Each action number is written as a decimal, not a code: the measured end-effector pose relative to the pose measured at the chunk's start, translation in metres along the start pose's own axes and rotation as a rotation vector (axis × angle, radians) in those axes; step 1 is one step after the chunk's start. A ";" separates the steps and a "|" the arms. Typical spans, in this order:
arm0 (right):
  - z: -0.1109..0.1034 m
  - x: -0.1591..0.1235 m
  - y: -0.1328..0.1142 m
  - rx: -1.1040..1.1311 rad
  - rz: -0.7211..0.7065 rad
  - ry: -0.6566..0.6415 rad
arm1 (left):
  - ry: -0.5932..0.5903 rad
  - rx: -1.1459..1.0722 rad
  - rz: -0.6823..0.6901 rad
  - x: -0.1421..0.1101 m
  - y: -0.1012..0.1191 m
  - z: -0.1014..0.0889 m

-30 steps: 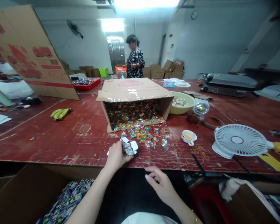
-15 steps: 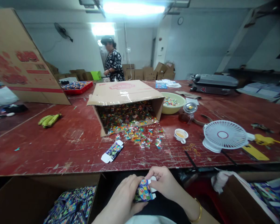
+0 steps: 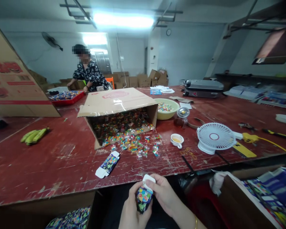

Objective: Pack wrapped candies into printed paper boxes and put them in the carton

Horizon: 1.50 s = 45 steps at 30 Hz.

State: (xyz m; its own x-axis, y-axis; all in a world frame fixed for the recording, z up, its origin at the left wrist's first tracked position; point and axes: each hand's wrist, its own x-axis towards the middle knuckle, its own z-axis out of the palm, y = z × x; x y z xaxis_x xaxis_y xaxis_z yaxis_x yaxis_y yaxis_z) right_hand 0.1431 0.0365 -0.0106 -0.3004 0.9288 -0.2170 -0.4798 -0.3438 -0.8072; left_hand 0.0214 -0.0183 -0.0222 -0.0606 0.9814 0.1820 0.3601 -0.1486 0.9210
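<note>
A small printed candy box [image 3: 143, 198], dark blue with colourful pictures, is held up over my lap in front of the table edge. My left hand [image 3: 133, 208] wraps round its body. My right hand [image 3: 163, 194] grips the white end flap at the top, thumb across it. Another such carton [image 3: 108, 163] lies on the table with both ends unfolded. Behind it a large cardboard box [image 3: 120, 98] rests on its side, and small wrapped candies [image 3: 133, 143] spill from its mouth onto the red table [image 3: 66, 165].
Right of the candies stand a cup [image 3: 177, 140], a glass teapot [image 3: 181, 117], a green bowl [image 3: 167, 109] and a white fan [image 3: 215, 136]. Bananas [image 3: 34, 136] lie left. Below are boxes of cartons [image 3: 70, 218]. Across the table a person [image 3: 90, 71] reaches to a red tray [image 3: 71, 101].
The candy box in my hands has been turned more upright, its white flap now pointing up. My view has swung right. The person opposite has leaned over and reached toward the red tray.
</note>
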 end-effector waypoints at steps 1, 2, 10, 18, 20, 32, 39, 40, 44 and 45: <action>0.002 -0.002 0.003 -0.039 -0.036 0.029 | -0.021 0.026 -0.007 0.000 0.000 0.001; 0.005 -0.005 0.005 -0.101 -0.083 0.049 | -0.041 0.056 -0.019 0.000 -0.001 0.000; 0.008 -0.012 0.008 -0.386 -0.233 -0.019 | -0.012 0.172 -0.155 0.006 -0.001 -0.007; 0.005 -0.009 0.005 -0.432 -0.288 0.029 | -0.053 0.232 -0.187 0.013 0.005 -0.007; 0.004 -0.011 0.004 -0.557 -0.403 -0.023 | -0.096 0.185 -0.183 0.018 0.008 -0.009; -0.016 -0.004 0.017 -0.961 -0.924 -0.216 | -0.094 -1.243 -0.909 0.028 0.020 -0.018; -0.050 0.145 -0.029 -1.057 -0.491 0.358 | 0.123 -0.832 -0.643 0.015 0.002 -0.003; -0.054 0.162 -0.034 -1.066 -0.444 0.364 | 0.127 -0.781 -0.612 0.014 -0.003 -0.001; -0.060 0.184 -0.039 -1.050 -0.284 0.319 | 0.178 -0.672 -0.535 0.014 -0.018 0.001; -0.061 0.179 -0.037 -1.032 -0.265 0.298 | 0.192 -0.660 -0.537 0.014 -0.020 0.000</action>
State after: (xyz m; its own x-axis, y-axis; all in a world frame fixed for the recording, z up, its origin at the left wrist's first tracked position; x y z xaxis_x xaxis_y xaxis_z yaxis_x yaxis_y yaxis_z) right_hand 0.1575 0.2242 -0.0527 -0.0125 0.9997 0.0190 0.4601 0.0226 -0.8876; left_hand 0.0130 -0.0014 -0.0380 -0.2451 0.9102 -0.3338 -0.3718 0.2298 0.8994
